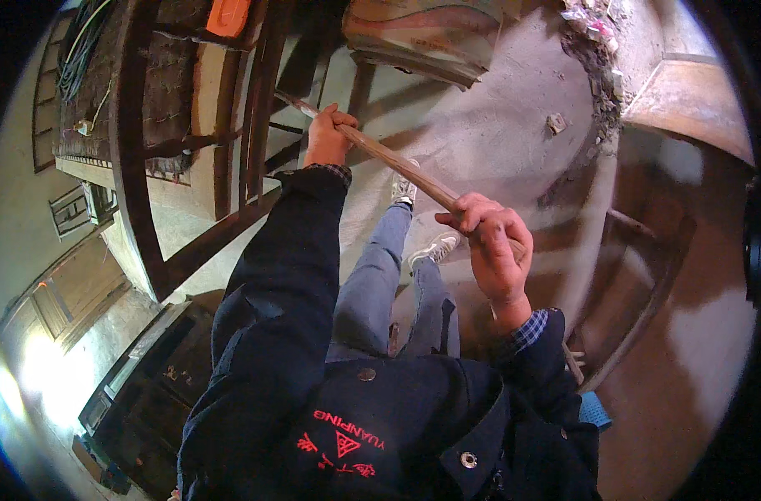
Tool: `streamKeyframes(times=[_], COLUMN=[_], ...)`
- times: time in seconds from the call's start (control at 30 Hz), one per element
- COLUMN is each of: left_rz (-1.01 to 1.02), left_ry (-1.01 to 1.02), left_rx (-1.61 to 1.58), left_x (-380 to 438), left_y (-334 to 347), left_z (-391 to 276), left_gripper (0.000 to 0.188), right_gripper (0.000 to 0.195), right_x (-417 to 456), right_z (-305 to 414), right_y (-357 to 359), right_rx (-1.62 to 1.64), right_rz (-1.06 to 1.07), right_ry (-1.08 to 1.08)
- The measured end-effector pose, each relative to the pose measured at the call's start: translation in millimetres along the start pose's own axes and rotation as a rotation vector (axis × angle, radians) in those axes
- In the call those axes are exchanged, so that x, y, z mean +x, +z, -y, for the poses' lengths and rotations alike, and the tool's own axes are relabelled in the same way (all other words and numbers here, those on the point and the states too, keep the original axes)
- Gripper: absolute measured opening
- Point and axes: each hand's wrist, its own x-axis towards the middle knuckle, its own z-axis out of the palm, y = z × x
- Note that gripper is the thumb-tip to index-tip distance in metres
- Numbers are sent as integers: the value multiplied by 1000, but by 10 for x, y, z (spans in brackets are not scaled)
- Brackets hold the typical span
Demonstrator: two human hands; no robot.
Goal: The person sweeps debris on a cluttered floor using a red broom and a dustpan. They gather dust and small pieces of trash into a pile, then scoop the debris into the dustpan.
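Observation:
A long wooden pole (400,164) slants across the space in front of my body. My left hand (328,139) wraps around its upper left part, arm stretched forward. Nearer my body, my right hand (498,247) grips the same pole close to its lower end, with the thumb lying along the top. The far end of the pole reaches towards a dark wooden frame (250,119) on the left; whether it touches the frame I cannot tell. Below the pole, my shoes stand on a dusty concrete floor (474,131).
Dirt and litter (596,56) lie along the wall at upper right. A small block (556,123) rests on the floor. A large printed package (427,28) sits on a wooden stand ahead. Orange plastic (229,15) and coiled cables (80,56) are at upper left. A dark cabinet (158,382) stands lower left.

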Motion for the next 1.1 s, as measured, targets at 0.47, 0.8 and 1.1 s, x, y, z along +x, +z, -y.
streamKeyframes(times=[0.47, 0.8, 1.1], left_rz=[275, 253, 196], left_ry=[-257, -353, -455], left_rx=[-1169, -1431, -1332], left_x=[176, -189, -390], left_y=[260, 402, 317], left_z=[-539, -730, -502], left_gripper=[41, 38, 38], right_gripper=[24, 32, 38], right_x=[1515, 1758, 1292], right_z=[651, 1077, 1184], right_y=[610, 1142, 986], right_rx=[-254, -313, -304], right_rz=[650, 719, 602], right_ry=[-46, -73, -57])
